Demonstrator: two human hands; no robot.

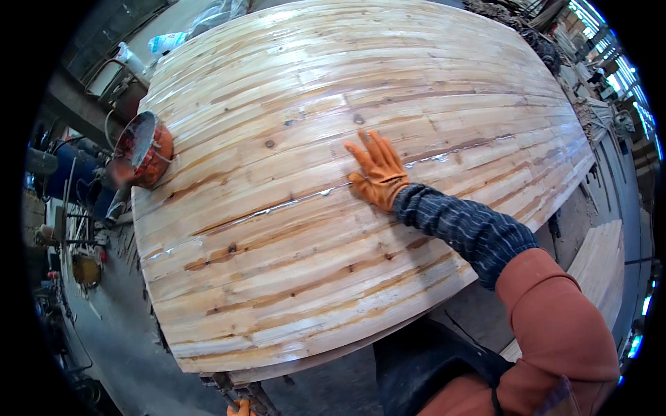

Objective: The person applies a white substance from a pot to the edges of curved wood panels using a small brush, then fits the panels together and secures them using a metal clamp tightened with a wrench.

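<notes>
Across the wooden panel (312, 163), white paste (326, 193) seems partly spread; right hand (378, 177) rests there, fingers apart, empty; below it, the grip of left hand (242, 408) I cannot tell.

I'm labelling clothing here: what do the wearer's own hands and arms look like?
The right hand wears an orange glove; above it come a dark, pale-striped, gathered oversleeve and a rust-coloured sleeve. The left hand, mostly cut off below, also shows orange glove; its sleeve isn't visible.
</notes>
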